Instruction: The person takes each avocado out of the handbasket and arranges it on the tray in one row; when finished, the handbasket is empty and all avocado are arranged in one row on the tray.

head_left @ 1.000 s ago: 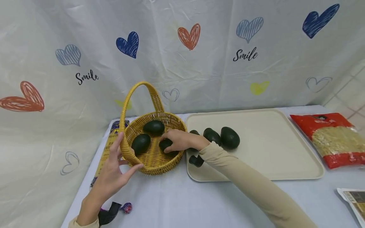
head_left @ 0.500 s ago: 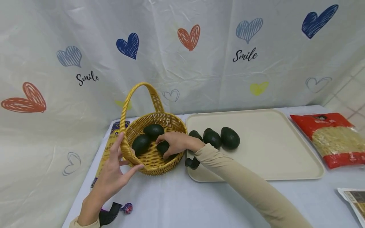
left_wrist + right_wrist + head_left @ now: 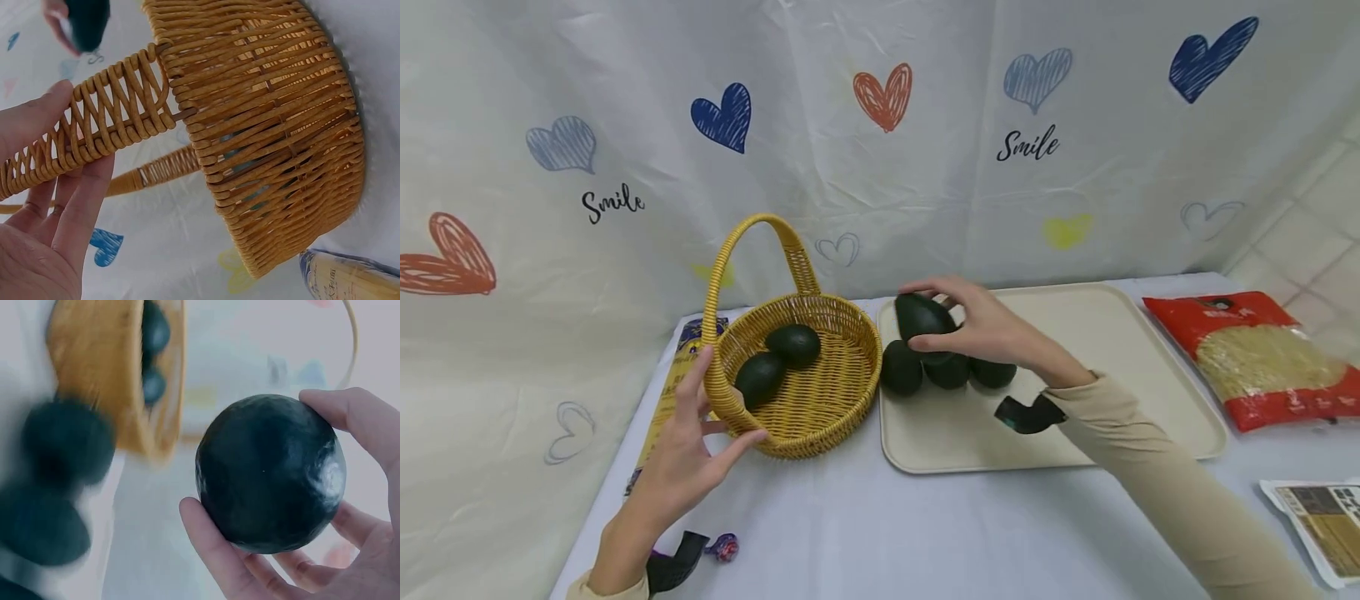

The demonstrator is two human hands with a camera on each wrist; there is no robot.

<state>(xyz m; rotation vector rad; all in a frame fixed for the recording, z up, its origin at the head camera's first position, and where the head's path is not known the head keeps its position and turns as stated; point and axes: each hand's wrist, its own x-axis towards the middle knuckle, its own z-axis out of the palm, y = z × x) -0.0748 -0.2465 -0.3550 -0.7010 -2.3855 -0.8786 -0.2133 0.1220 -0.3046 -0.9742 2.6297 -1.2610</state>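
Right wrist view: your right hand [image 3: 325, 550] cups the smooth, dark green oval avocado [image 3: 270, 473] above the beige plastic tray [image 3: 1120, 433]. Looks firm, slightly slick; hold around the middle.

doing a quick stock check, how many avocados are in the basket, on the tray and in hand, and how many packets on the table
avocados in the wicker basket: 2
avocados on the beige tray: 3
avocado held in the right hand: 1
food packets on the table: 3 (red noodle packet, yellow packet behind the basket, printed packet)
total: 6 avocados, 3 packets, 9 things
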